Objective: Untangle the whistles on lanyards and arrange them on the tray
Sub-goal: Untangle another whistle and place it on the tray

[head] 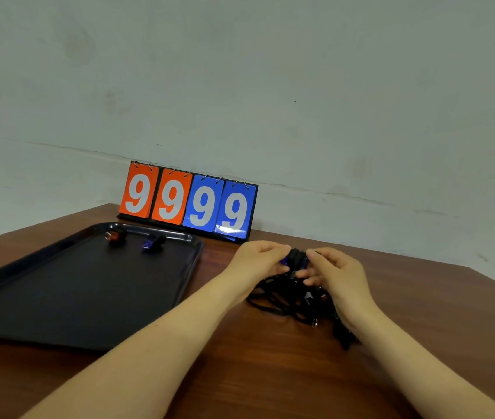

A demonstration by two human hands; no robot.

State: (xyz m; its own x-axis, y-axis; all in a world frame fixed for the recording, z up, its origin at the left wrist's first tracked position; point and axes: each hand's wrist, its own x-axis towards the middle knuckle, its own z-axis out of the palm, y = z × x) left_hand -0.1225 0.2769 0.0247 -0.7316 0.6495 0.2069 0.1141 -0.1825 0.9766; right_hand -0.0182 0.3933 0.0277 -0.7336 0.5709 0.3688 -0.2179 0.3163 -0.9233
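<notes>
Head view: tangle of black cord lanyards lying on the brown wooden worktop, right of the black plastic tray. Left hand and right hand pinching a wound black lanyard bundle with a blue whistle between them, fingers curled closed on it, just above the heap. Already resting at the tray's far end: a red whistle and a dark blue whistle, apart from each other. Risking, probably, tightening a knot by pulling while loose loops are trailing into the heap; dragging the rest towards the worktop's edge; letting the wound cord spring loose on release; knocking the red-and-blue flip scoreboard showing 9999 standing near behind.
</notes>
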